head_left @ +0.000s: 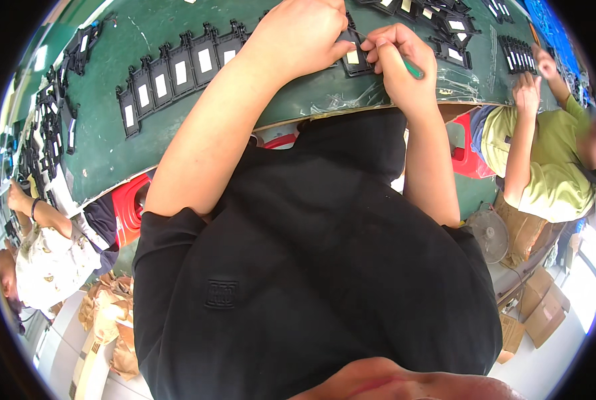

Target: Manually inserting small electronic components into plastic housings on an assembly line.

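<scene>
My left hand (304,33) rests on the green table mat (111,140) at the top of the view, its fingers pinching the edge of a small black plastic frame (355,63) that carries a white label. Just to the right, my right hand (398,63) grips a thin green-handled tool (412,67), and its tip points at that frame. The two hands almost touch over the part. My black shirt (311,267) fills the middle of the view.
A row of black frames with white labels (178,70) lies left of my hands, with more frames (444,27) at the top right and others (51,113) at the far left. Co-workers sit at the left (44,260) and right (551,160). Also here: red stools (130,200), cardboard boxes (541,310) and a fan (490,233).
</scene>
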The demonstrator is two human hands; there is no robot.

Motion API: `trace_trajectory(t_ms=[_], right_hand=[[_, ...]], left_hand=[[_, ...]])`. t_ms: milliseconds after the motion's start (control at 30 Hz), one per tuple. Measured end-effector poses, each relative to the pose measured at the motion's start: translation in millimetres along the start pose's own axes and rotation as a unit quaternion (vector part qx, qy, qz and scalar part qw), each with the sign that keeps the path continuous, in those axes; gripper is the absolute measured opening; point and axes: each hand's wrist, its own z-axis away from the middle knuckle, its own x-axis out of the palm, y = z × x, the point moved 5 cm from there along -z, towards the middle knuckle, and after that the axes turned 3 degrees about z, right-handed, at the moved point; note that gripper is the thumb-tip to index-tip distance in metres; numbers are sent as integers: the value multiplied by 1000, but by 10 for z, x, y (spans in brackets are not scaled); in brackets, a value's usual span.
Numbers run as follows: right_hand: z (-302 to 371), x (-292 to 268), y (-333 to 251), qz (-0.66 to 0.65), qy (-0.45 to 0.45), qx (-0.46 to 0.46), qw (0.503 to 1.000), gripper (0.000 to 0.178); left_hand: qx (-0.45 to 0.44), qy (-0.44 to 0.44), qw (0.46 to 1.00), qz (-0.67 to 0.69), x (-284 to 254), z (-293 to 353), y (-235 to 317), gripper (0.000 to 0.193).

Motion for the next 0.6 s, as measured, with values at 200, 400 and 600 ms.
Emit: trace_trajectory(t_ms=[200,400,600], right_hand=[[-83,-7,-62,36,-38,-14,999,16],[-75,-16,40,14,-37,-31,999,15],[-49,-57,89,-39,-53,-40,997,9]], left_hand=[[9,1,1000,9,-13,1,11,24],[5,2,1000,17,-38,1,-1,24],[-66,18,994,90,-67,3,0,34]])
